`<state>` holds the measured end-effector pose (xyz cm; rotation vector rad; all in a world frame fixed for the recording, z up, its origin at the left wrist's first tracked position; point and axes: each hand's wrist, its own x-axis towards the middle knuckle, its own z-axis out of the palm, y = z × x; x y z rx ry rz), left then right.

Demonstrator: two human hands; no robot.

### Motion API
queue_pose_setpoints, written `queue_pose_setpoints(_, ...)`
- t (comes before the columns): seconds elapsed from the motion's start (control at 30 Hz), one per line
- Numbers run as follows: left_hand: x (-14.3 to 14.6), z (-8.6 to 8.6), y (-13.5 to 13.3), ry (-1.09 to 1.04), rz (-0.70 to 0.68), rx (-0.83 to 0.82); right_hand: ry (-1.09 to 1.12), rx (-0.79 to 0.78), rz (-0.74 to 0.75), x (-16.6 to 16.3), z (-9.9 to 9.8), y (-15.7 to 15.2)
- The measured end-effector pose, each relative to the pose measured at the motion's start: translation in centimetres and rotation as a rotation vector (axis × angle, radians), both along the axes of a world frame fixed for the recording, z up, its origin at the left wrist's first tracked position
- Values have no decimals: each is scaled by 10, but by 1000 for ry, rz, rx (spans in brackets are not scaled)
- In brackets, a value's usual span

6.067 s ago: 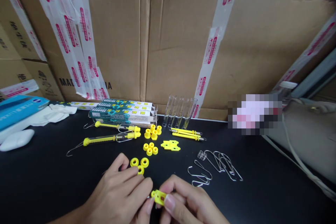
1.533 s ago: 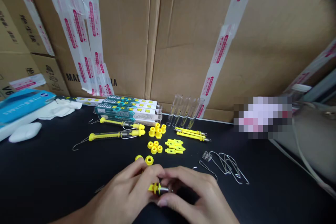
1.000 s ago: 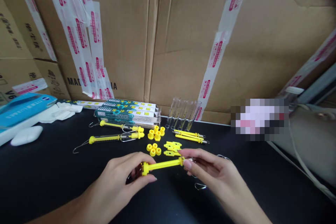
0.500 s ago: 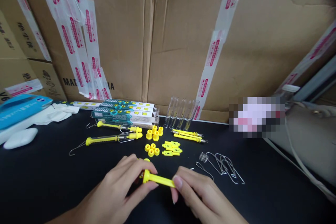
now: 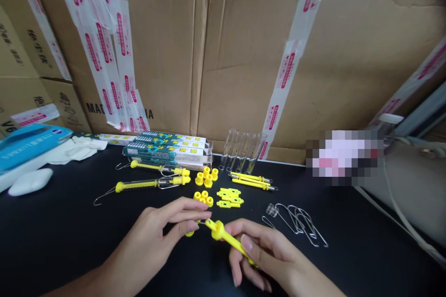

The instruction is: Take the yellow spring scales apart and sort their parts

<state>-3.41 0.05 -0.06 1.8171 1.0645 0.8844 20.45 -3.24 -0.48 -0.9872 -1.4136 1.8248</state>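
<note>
My right hand [image 5: 268, 250] is closed around a yellow plastic spring-scale rod [image 5: 232, 240], with a yellow collar [image 5: 218, 230] near its upper left end. A thin metal wire [image 5: 202, 222] runs from that end to my left hand [image 5: 165, 232], whose thumb and fingers are pinched on it. A small yellow piece [image 5: 190, 233] shows beside my left thumb, partly hidden; I cannot tell whether it is held. Beyond my hands are yellow caps [image 5: 208, 180], smaller yellow rings [image 5: 197, 195] and flat yellow tabs [image 5: 230, 198].
Two assembled spring scales [image 5: 139, 186] lie at left before stacked boxes [image 5: 167, 151]. Clear tubes [image 5: 245, 151] stand behind yellow rods with springs [image 5: 251, 180]. Bent wire hooks [image 5: 299, 220] lie at right. A white case [image 5: 31, 183] is far left; cardboard [image 5: 240, 79] walls the back.
The rod has moved right and tilted, its collar now clear of my left fingers. My right hand has shifted slightly right and down with it; a wire now shows at the rod's end.
</note>
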Motion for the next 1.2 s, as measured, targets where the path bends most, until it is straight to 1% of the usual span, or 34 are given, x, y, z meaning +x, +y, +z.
queue_pose_setpoints(0.1,2,2,-1,43,-32,-17,29,-66,-67,1,4,-1)
queue_pose_setpoints(0.17,4,3,-3,14,-48,-73,-32,-78,-117,1,6,-1)
queue_pose_setpoints(0.2,5,3,-5,-17,-53,-115,-82,-60,-132,0,7,-2)
queue_pose_setpoints(0.27,8,2,-7,-85,-60,-208,-208,71,-146,-2,6,-3)
queue_pose_setpoints(0.37,12,-1,-10,-174,-90,-308,-395,374,-132,-6,1,-5)
queue_pose_setpoints(0.4,12,-2,-11,-208,-110,-332,-436,453,-121,-7,-1,-6)
queue_pose_setpoints(0.5,13,-4,-13,-293,-176,-392,-494,608,-107,-8,-4,-9)
queue_pose_setpoints(0.63,12,-3,-12,-344,-223,-442,-531,770,-151,-6,1,-8)
queue_pose_setpoints(0.77,10,-6,-8,-321,-217,-407,-576,866,-267,-1,8,-7)
queue_pose_setpoints(0.87,8,-7,-8,-211,-183,-325,-651,988,-340,3,10,-8)
queue_pose_setpoints(0.97,7,-2,-12,-47,-156,-143,-740,1157,-342,3,9,-10)
queue_pose_setpoints(1.03,6,2,-15,39,-176,-40,-773,1228,-334,2,5,-11)
queue_pose_setpoints(1.1,6,3,-17,85,-206,-1,-776,1285,-324,-2,0,-13)
queue_pose_setpoints(1.2,6,-4,-19,50,-234,-6,-743,1325,-301,-8,-7,-18)
